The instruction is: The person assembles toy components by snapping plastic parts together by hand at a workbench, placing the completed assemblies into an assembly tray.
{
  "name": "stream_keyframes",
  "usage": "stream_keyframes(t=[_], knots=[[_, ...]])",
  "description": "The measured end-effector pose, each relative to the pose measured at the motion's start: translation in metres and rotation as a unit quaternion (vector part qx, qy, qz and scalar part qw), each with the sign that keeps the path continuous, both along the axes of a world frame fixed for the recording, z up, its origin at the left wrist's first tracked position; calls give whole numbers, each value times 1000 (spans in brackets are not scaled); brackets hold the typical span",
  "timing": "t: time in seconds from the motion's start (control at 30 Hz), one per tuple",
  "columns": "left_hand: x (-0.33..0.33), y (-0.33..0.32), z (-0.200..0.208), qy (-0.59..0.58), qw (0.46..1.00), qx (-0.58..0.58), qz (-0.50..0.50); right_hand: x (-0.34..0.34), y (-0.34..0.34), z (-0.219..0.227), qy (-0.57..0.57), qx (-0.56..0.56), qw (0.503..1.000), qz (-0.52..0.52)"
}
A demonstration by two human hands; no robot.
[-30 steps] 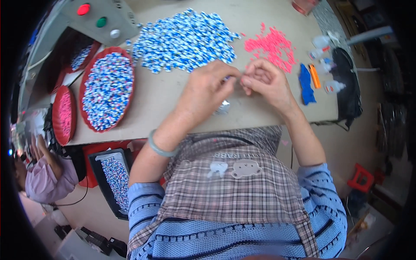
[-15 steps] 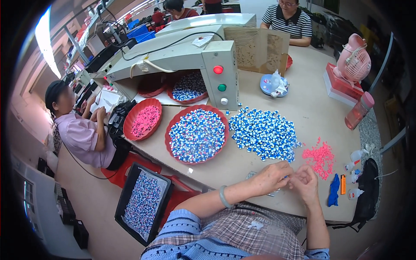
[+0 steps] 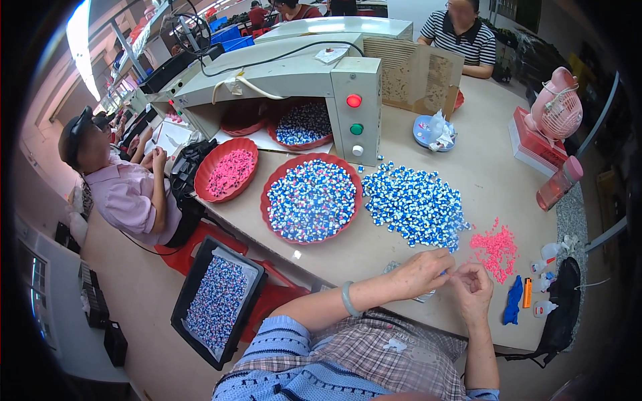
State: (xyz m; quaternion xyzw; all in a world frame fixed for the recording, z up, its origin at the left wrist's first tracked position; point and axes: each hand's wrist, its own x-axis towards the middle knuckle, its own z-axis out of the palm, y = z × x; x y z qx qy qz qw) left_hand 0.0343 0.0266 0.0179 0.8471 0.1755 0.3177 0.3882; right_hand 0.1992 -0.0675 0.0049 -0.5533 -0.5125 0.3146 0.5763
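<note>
My left hand point(image 3: 422, 273), with a pale bangle point(image 3: 350, 299) on its wrist, is closed in a pinch at the table's near edge. A speck of blue shows at its fingertips, like one of the small blue-and-white pieces. My right hand point(image 3: 473, 289) is pinched close against it, fingers curled; what it holds is too small to make out. Just beyond the hands spreads a loose pile of blue-and-white pieces point(image 3: 416, 206). Small pink pieces point(image 3: 496, 252) lie scattered to the right. A flat silvery item point(image 3: 425, 296) is partly hidden under my left hand.
Left of the pile stands a red bowl point(image 3: 265, 212) of finished-looking pieces, beside a red bowl point(image 3: 200, 184) of pink bits. A grey machine point(image 3: 358, 120) stands behind. Small glue bottles point(image 3: 545, 309), an orange lighter point(image 3: 527, 293) and a pink fan point(image 3: 558, 110) are right. A black tray point(image 3: 179, 314) sits lower left.
The whole view has shifted slightly, so the table's things appear farther right. My hands stay pinched together at nearly the same place, the right fingers a little less bunched.
</note>
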Motion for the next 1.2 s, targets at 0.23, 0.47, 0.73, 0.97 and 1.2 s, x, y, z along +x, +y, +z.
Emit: stream_keyframes(t=[0.23,0.47,0.73,0.97,1.2], knots=[[-3,0,5,17,999,-37,-12,-10,-5,19,-219,95,971,-25],[-1,-2,3,12,1000,6,-4,-6,-5,24,-271,96,958,-10],[-6,-13,8,32,999,5,-21,-5,-14,23,-142,-22,989,22],[-11,-1,4,-4,999,-25,-19,8,1,5,194,-109,970,97],[-20,4,10,40,957,-287,-6,13,7,15,274,-149,942,124]])
